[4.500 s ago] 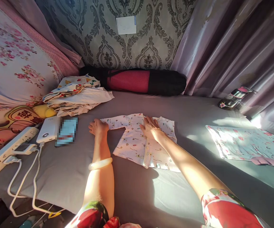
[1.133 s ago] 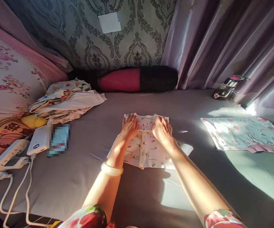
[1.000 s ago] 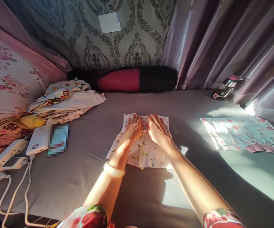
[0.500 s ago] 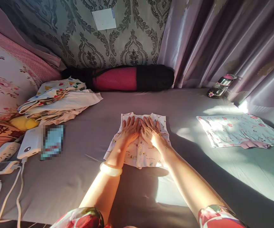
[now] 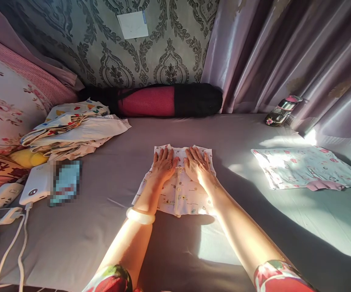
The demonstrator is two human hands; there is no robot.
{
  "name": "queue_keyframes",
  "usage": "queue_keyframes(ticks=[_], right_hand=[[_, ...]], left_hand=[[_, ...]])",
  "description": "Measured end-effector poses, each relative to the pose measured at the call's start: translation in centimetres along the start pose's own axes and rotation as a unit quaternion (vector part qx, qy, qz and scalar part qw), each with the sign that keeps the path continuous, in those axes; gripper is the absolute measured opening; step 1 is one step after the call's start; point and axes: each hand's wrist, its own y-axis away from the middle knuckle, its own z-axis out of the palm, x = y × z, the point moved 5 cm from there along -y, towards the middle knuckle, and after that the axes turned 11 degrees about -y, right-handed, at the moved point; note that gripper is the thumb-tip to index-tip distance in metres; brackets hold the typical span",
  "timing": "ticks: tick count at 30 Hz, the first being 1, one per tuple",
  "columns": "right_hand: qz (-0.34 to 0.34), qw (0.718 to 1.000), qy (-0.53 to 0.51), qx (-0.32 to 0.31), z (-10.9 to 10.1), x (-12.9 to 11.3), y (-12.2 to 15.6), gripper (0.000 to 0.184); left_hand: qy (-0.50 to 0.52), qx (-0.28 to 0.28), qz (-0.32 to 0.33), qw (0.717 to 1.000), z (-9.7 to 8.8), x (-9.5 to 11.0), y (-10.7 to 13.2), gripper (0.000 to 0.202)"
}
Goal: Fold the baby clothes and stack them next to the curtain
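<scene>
A small white printed shirt (image 5: 178, 198) with a buttoned front lies flat on the grey bed sheet (image 5: 111, 243). On its upper left part rests my left hand (image 5: 164, 164), palm down with fingers stretched out. My right hand (image 5: 197, 164) lies flat on the upper right part, its fingers extended too. A narrow strip of cloth shows between the two hands. The fabric under both palms is hidden.
A folded printed garment (image 5: 303, 168) lies at the right, with a bottle (image 5: 283, 109) behind it. Piled clothes (image 5: 78, 127), a power bank (image 5: 37, 184) and a power strip (image 5: 1, 198) are at the left. A black and pink roll (image 5: 146, 101) lies along the wall.
My hands have moved apart sideways, the left a little to the left and the right to the right. The shirt has stayed in place.
</scene>
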Motion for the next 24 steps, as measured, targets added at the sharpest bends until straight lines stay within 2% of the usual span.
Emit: queue_keyframes(ticks=[4, 14, 20, 24], right_hand=[[0.002, 1.0, 0.0, -0.007, 0.3, 0.2, 0.0, 0.056], [-0.009, 1.0, -0.021, 0.01, 0.2, 0.3, 0.1, 0.055], [0.012, 0.996, -0.004, 0.088, -0.6, 0.8, -0.1, 0.055], [0.057, 0.992, 0.0, 0.117, -0.4, 2.2, -0.4, 0.055]], left_hand=[[0.005, -0.029, 0.001, 1.0, 0.4, -0.1, -0.2, 0.062], [0.014, 0.019, 0.006, 1.0, 0.0, -0.2, 0.1, 0.059], [0.003, 0.068, -0.025, 0.997, -0.9, -0.6, 0.3, 0.058], [0.013, 0.031, -0.051, 0.998, 0.2, -1.4, -0.2, 0.062]])
